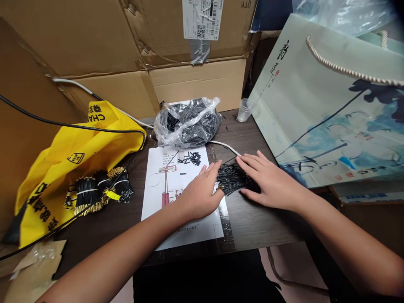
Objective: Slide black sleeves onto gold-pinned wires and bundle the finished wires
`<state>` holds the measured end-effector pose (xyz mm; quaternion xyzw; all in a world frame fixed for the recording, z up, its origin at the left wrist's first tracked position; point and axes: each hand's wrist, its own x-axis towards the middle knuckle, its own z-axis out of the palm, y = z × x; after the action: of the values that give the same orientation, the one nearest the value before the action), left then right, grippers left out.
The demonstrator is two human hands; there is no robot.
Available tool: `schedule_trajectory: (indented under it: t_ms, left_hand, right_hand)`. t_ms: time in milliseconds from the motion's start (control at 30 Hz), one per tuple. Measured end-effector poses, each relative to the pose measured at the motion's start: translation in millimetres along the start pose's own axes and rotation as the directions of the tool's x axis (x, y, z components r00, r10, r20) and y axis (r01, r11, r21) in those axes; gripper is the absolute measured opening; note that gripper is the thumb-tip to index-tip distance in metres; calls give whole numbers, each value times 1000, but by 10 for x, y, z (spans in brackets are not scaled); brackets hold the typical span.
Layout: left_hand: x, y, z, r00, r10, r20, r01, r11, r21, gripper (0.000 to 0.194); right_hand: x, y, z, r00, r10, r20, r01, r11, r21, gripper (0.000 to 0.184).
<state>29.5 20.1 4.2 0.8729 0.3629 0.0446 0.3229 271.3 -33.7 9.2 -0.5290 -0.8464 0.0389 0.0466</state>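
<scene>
A loose bundle of thin black wires [232, 179] lies on the dark table between my two hands, with gold-coloured tips showing at its left end. My left hand [203, 192] rests against that left end, thumb and fingers apart on either side of it. At the other end is my right hand [269, 183], fingers stretched and spread, touching the wires and hiding part of them. Under my left hand lies a printed sheet [154, 223] with a picture of a red and pink part. Short black tube pieces [194, 158] are scattered on the sheet's upper part.
A clear plastic bag [189, 122] of black pieces sits behind the sheet. Tied wire bundles [86, 191] lie left beside a yellow bag [104, 113]. A small clear cup [244, 110] stands near a large paper bag [315, 105]. Cardboard boxes [195, 84] close off the back.
</scene>
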Motion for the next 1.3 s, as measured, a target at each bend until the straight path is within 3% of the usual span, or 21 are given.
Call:
schedule_trajectory:
  t_ms: [367,567,667,767,867,1200,1300]
  left_hand:
    - [1,-88,86,987,125,-99,-119,991,63,71]
    - [-1,-137,102,982,140,-128,-134,989,55,67]
    - [6,-159,108,978,150,-146,-144,988,47,63]
    - [14,-170,108,974,156,-162,-152,988,39,61]
    - [18,-173,106,973,156,-169,-153,988,32,61]
    - [-6,-163,59,984,94,-153,-100,994,-34,62]
    - [-14,-153,47,986,89,-141,-95,995,-38,62]
  right_hand:
    - [403,-35,-98,982,-9,188,43,983,-178,86]
    - [482,-77,-141,970,-31,239,83,974,-209,68]
    - [459,-90,-152,974,-50,222,101,970,-223,63]
    - [435,-70,-137,985,-61,164,98,968,-230,77]
    - [438,-27,-103,979,-69,191,105,977,-185,83]
    - [424,-92,-110,975,-87,206,95,995,-27,59]
    - [428,-93,-123,978,-45,204,63,995,-79,57]
